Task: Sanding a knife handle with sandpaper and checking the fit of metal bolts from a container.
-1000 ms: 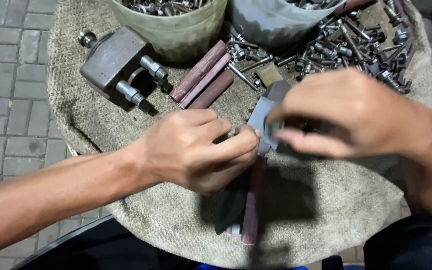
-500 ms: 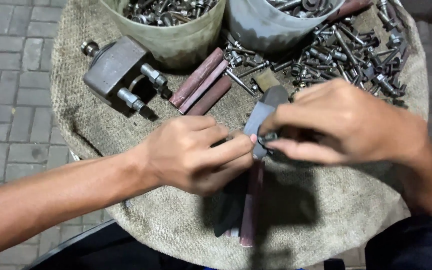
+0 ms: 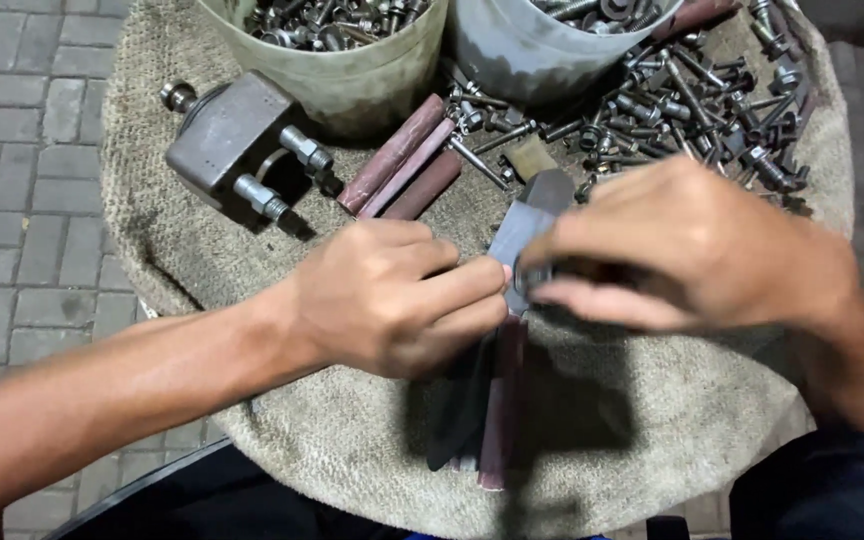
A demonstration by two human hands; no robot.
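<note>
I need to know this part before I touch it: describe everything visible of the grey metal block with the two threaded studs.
The grey metal block is a boxy, dull, worn steel piece lying tilted on the burlap-covered table, at its upper left. Two threaded studs with nuts stick out of its right side, and a round knob protrudes at its upper left. It lies just left of the pale bucket of bolts. Neither hand touches it.

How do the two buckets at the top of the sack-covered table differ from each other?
The left bucket is a dull greenish beige; the right bucket is grey. The left bucket stands beside the metal block with threaded fittings, while the right bucket borders the loose pile of bolts spread on the burlap. Both are cut off by the top edge of the picture and hold bolts and nuts.
</note>
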